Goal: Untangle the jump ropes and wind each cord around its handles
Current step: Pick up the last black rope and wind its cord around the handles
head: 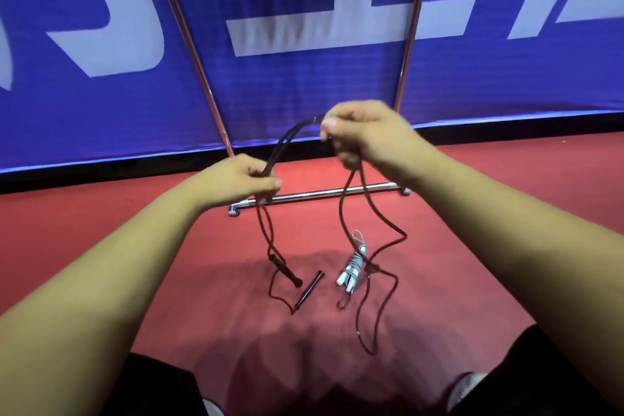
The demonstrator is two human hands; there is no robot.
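Floor point(67, 213) red, cord point(341, 209) trailing; blue banner point(304, 91) behind.

Red floor point(84, 209) open at left and right. Middle crowded: dark cord point(341, 209) hangs in loops; two black handles point(309, 290), white rope bundle point(351, 270) lie below. Far edge: metal bar point(320, 193), blue banner point(304, 94).

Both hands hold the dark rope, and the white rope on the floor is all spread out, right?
No. The head view shows the white rope wound into a bundle on the floor; the left hand and right hand do hold the dark rope.
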